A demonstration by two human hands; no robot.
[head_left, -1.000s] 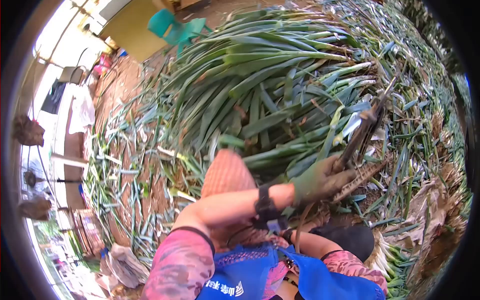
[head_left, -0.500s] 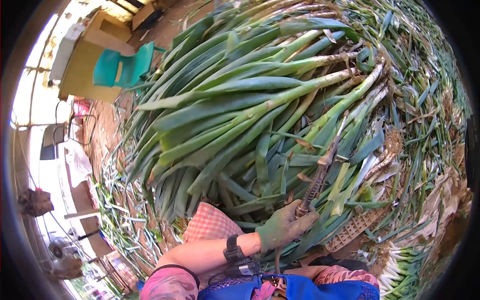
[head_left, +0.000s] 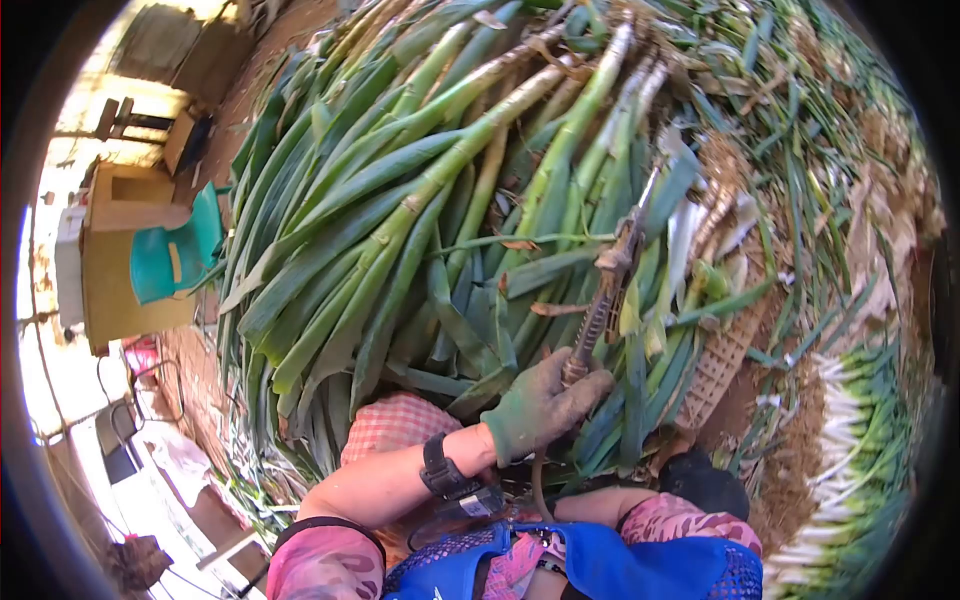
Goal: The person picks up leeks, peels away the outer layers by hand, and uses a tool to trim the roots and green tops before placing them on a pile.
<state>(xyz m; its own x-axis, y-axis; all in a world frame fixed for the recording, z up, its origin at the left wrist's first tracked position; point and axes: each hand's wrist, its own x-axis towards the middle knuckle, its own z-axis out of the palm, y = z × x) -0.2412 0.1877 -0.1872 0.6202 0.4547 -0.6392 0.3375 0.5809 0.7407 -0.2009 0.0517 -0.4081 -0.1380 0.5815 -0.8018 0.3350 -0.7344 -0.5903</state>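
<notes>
My left hand [head_left: 543, 405], in a green glove with soiled fingers, is wrapped round the grip of an air blow gun [head_left: 603, 295]. The gun's thin metal nozzle points up and away, over a big heap of long green onions [head_left: 400, 215] with roots and soil on their white ends. A hose [head_left: 540, 485] runs down from the gun. Of my right arm, only the patterned sleeve [head_left: 690, 525] and part of the forearm show; the right hand is hidden. A red-checked cloth [head_left: 398, 425] lies beyond my left forearm.
Cleaned green onions [head_left: 840, 450] lie in a row at right. A plastic crate [head_left: 715, 372] sits under leaves beside the heap. Loose leaf scraps [head_left: 770, 120] cover the upper right. A green chair [head_left: 180, 250] stands at left, near a wooden cabinet [head_left: 110, 300].
The view has turned, bringing more of the cleaned row in at right and shifting the heap left. My left hand keeps its hold on the blow gun, which points more upright.
</notes>
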